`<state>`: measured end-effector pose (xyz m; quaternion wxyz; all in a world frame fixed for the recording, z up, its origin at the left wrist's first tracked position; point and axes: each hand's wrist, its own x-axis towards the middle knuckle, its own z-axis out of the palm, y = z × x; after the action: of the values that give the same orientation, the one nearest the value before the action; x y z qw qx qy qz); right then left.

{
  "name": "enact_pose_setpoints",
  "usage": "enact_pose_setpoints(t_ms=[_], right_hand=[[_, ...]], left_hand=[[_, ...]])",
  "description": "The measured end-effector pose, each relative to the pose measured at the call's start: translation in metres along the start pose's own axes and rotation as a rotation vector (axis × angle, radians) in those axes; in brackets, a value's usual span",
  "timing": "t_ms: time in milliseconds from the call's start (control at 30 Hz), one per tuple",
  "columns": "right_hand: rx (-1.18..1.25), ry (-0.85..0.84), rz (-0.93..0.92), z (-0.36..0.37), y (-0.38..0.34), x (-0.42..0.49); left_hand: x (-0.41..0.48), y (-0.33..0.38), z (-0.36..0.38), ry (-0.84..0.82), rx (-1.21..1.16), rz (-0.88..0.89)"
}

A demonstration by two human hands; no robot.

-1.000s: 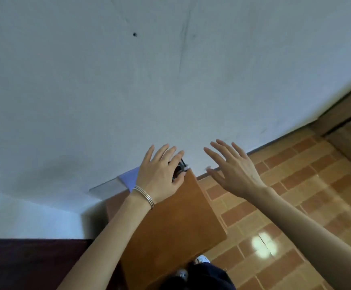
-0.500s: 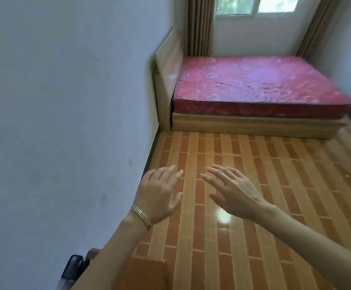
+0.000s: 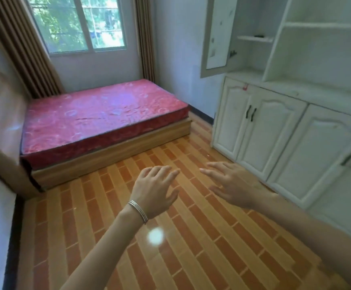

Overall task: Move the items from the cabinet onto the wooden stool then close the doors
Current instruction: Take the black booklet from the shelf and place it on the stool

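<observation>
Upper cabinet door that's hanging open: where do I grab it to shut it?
Grip the open upper door by its free left edge, near the lower corner, coming from the left, the window side. It stands swung out and seems hinged on its right edge beside the shelves, and no handle shows on the face in view.

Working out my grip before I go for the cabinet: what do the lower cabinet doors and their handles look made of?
Lower cabinet doors: probably painted wood or fibreboard. The finish is matt white, with moulded arched panels and a few scuffs and marks. Handles: likely metal. They are slim dark bars with a slight sheen, though too small and blurred to be sure.
</observation>
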<state>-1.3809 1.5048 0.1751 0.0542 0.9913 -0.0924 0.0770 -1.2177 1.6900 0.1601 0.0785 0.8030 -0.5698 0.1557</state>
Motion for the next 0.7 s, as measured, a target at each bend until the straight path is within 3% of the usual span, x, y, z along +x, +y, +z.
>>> enact_pose_setpoints(t_ms=[367,700], right_hand=[[-0.092,0.184,0.272,-0.067,0.166,-0.025],[-0.204,0.269,0.396,-0.079,0.252,0.014]], left_hand=[[0.206,0.099,-0.009,0.175,-0.097,0.264],[0.328,0.103,0.007,0.239,-0.122,0.366]])
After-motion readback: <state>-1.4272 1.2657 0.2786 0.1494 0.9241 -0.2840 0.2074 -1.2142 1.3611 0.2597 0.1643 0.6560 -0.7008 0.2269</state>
